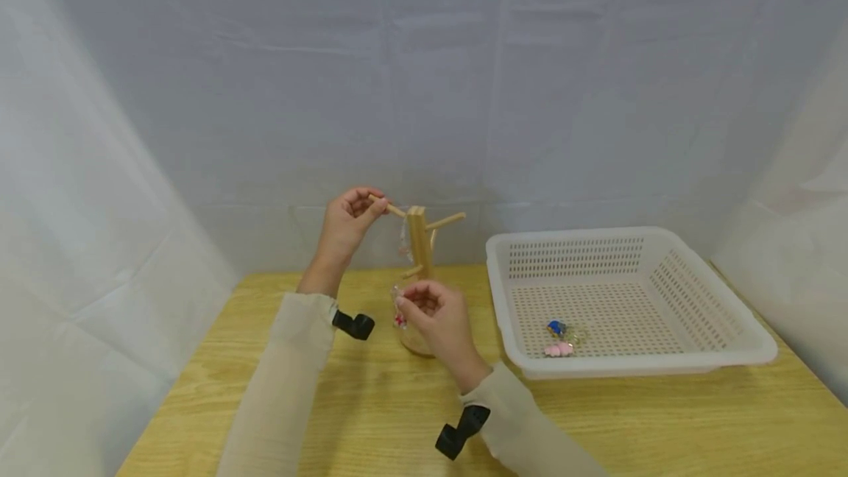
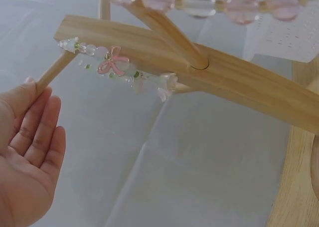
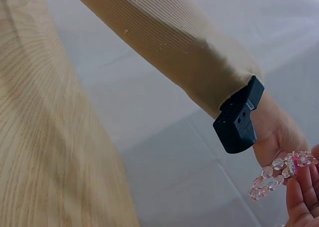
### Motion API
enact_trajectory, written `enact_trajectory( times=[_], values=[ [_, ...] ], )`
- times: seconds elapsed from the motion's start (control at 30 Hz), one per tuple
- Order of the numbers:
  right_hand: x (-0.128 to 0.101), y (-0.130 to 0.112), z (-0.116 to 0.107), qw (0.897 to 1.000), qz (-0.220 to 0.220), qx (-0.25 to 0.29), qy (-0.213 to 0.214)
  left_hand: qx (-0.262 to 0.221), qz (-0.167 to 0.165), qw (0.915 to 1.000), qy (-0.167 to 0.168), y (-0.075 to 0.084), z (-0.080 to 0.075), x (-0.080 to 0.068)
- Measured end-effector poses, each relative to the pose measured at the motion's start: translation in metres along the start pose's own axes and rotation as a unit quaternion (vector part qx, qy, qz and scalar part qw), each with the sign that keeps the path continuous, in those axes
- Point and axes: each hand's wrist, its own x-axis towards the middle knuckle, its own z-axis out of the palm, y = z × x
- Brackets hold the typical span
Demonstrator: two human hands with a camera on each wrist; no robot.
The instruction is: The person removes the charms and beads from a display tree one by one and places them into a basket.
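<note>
The right hand [image 1: 439, 316] pinches a pink bead bracelet [image 3: 285, 172], likely light, bendy, best held by beads; the left hand [image 1: 349, 221] pinches a wooden peg [image 2: 56, 70].

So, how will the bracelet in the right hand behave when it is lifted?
The bracelet is probably floppy, as its separate beads hang from the right hand. Those smooth, glossy beads may feel slippery, and their small size suggests little weight.

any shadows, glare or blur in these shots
Head view: dim grey backdrop, soft shadow on the table, pink trinket lacking fine detail; left wrist view: muted light, soft highlights on the pink beads; right wrist view: darker shadow band along the table, small glints on the held bracelet.
</note>
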Motion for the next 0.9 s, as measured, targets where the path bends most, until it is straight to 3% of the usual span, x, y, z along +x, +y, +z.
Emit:
enact_trajectory(
  times=[0.33, 0.7, 0.9],
  values=[
    [-0.006, -0.005, -0.005, 0.999, 0.037, -0.006, 0.005, 0.011, 0.007, 0.9998, 0.012, 0.000, 0.002, -0.003],
    [-0.013, -0.010, -0.013, 1.000, 0.028, 0.000, -0.009, 0.020, 0.008, 0.9989, 0.041, 0.004, 0.004, -0.009],
    [-0.015, -0.010, -0.022, 0.999, 0.053, -0.005, -0.011, 0.037, 0.001, 0.9978, 0.054, 0.005, 0.005, -0.013]
  ],
)
